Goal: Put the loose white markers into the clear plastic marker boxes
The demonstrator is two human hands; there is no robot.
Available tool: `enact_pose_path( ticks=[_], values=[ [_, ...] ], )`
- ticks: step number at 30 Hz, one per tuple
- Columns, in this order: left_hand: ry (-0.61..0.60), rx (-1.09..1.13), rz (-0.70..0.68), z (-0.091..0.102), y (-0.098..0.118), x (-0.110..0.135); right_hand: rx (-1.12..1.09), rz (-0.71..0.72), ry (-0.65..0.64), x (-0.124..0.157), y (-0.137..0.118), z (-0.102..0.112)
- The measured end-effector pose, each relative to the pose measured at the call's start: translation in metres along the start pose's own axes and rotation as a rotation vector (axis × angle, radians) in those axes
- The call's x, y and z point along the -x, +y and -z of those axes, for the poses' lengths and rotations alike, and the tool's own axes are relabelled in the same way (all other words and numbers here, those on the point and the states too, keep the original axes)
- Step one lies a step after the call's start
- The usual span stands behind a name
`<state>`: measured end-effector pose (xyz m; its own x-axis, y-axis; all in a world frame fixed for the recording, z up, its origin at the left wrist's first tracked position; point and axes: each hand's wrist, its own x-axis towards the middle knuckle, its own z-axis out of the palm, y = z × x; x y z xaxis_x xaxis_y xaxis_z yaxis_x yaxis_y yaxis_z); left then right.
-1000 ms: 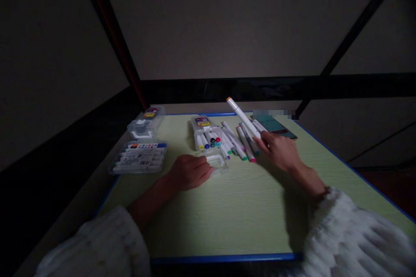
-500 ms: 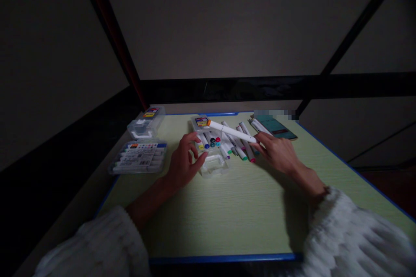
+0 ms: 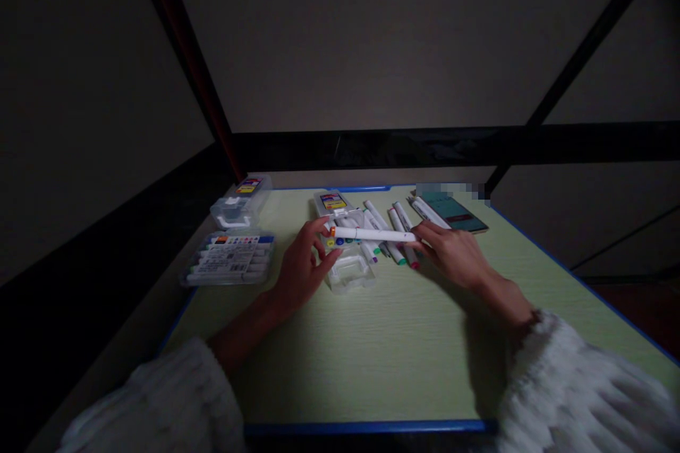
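Observation:
My right hand (image 3: pixel 451 249) pinches one end of a white marker (image 3: pixel 377 234). The marker lies nearly level in the air, its orange end pointing left. My left hand (image 3: pixel 302 262) has its thumb and fingers curved apart, close to that orange end; whether the fingertips touch it I cannot tell. Below and behind the held marker is a clear plastic marker case (image 3: pixel 323 204) with several markers in it, partly hidden by the marker and my left fingers. A clear piece with a handle (image 3: pixel 350 273) lies at its front. Several loose markers (image 3: pixel 394 252) lie to the right of the case.
On the left of the table (image 3: pixel 366 354) a clear case packed with markers (image 3: pixel 228 258) lies flat, and another clear case (image 3: pixel 234 209) stands behind it. A phone (image 3: pixel 457 211) lies at the back right, with more markers (image 3: pixel 429 212) against it. The table has a blue edge.
The held marker has tipped down at its orange end and shifted slightly left, from slanting upward to nearly level. My left hand has stayed almost in place, its fingers still apart.

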<state>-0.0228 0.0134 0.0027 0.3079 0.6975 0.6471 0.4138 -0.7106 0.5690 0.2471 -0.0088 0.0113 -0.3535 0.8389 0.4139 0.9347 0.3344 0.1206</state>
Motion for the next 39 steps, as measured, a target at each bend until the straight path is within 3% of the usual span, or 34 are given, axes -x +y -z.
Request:
enact_pose_path(
  ticks=[10,21,39],
  values=[
    [-0.063,-0.042,0.002,0.0018,0.0001,0.0007,0.017,0.035,0.019,0.0003,-0.0011,0.0008],
    [-0.125,-0.147,-0.104,0.0031,0.0054,-0.0024,0.006,0.074,0.024,-0.0002,-0.0019,0.0007],
    [-0.192,-0.191,-0.110,0.0022,0.0024,-0.0004,-0.071,0.056,-0.015,0.0026,-0.0008,-0.0029]
  ],
)
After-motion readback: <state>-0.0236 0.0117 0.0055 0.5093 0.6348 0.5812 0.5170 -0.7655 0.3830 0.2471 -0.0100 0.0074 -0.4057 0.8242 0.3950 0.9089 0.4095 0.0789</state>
